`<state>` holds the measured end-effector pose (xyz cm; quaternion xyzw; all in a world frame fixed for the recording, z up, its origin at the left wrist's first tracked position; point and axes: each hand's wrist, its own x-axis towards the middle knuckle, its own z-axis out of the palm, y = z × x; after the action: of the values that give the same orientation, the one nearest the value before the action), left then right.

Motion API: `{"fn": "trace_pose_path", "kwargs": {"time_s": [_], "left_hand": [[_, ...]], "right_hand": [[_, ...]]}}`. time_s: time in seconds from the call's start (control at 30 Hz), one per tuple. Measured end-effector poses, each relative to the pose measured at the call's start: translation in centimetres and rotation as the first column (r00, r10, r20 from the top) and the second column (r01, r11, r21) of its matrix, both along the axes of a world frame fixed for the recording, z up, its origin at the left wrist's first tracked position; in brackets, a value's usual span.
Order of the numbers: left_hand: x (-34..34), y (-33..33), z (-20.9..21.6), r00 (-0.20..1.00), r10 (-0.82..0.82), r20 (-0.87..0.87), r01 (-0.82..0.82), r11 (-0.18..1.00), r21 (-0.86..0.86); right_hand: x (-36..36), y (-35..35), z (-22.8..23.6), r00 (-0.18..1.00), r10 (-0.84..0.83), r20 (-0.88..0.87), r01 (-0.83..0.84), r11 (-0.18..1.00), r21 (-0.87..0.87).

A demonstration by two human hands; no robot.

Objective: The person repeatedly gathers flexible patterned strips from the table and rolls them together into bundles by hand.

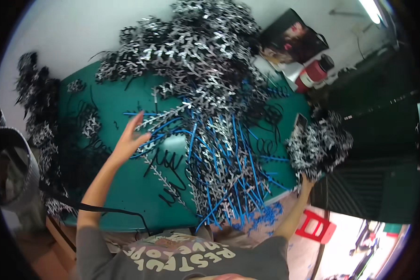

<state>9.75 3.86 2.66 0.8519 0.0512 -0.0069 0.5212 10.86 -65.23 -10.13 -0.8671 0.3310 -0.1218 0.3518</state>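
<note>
My left hand is over the left-middle of the table, thumb and fingers spread apart. Its fingertips are right beside the ends of several blue strips and a silver-leaf strand, with no grip on them visible. My right hand reaches to a thick bunch of silver-and-black leaf garlands at the table's right edge. The leaves hide its fingers. Between my hands lies a long spread of leaf strands mixed with blue strips, running to the near edge.
A large heap of leaf garlands covers the far side of the green table. Another bunch hangs at the left edge. Black coiled strips lie about. A red bottle and dark bag stand far right; a red stool is below.
</note>
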Motion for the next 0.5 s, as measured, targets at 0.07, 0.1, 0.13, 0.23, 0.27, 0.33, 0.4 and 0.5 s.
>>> {"fn": "trace_pose_path", "kwargs": {"time_s": [0.07, 0.1, 0.13, 0.23, 0.27, 0.33, 0.4, 0.5], "left_hand": [[6.0, -0.6, 1.3, 0.949, -0.108, 0.296, -0.029, 0.906, 0.423], [8.7, -0.7, 2.5, 0.886, -0.161, 0.435, -0.152, 0.786, 0.599], [10.8, -1.0, 4.3, 0.87, -0.202, 0.45, -0.206, 0.681, 0.703], [15.9, -1.0, 6.3, 0.852, -0.305, 0.426, -0.263, 0.453, 0.852], [17.7, -0.6, 4.8, 0.853, -0.342, 0.394, -0.27, 0.355, 0.895], [19.0, 0.6, 3.9, 0.915, -0.312, 0.256, -0.144, 0.34, 0.929], [17.4, 0.7, 5.2, 0.881, -0.282, 0.381, -0.232, 0.443, 0.866], [13.2, 1.0, 6.7, 0.849, -0.231, 0.475, -0.26, 0.6, 0.757]], "right_hand": [[-1.5, -0.6, 0.3, 0.987, -0.084, 0.135, 0.092, 0.994, -0.051], [-1.4, -0.3, 0.5, 0.987, -0.068, 0.146, 0.075, 0.996, -0.046], [-1.2, 0.3, 0.9, 0.978, -0.086, 0.191, 0.109, 0.987, -0.118], [1.0, 8.1, 7.4, 0.964, -0.062, 0.258, 0.177, 0.874, -0.452], [2.8, 10.7, 7.8, 0.961, 0.011, 0.275, 0.162, 0.787, -0.596], [6.4, 16.8, 11.2, 0.864, 0.29, 0.411, -0.012, 0.829, -0.559], [10.9, 25.4, 14.9, 0.616, 0.6, 0.511, -0.328, 0.785, -0.526], [18.0, 35.2, 17.6, 0.376, 0.816, 0.44, -0.564, 0.578, -0.59]]}}
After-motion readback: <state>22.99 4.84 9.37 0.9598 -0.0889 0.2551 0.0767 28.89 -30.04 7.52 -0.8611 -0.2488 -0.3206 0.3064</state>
